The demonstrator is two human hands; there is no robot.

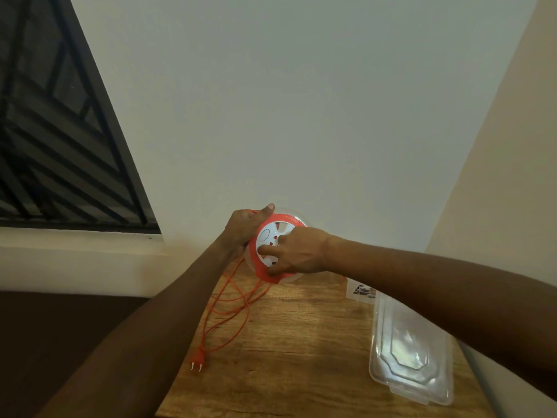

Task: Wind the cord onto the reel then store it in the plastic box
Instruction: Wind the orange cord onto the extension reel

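Observation:
An orange and white cord reel (272, 236) stands on edge at the far end of the wooden table (301, 342). My left hand (245, 227) grips its left rim, thumb over the top. On the white face, my right hand (297, 251) has its fingers curled into the openings. Loose loops of orange cord (233, 306) trail from the reel down across the table, ending in a two-pin plug (197, 359). The clear plastic box (413, 348) lies on the right side of the table, partly under my right forearm.
A small printed card (363, 292) lies behind the box. A white wall rises just behind the reel. A dark barred window (60, 131) and its ledge are at the left. The table's left edge drops to a dark floor.

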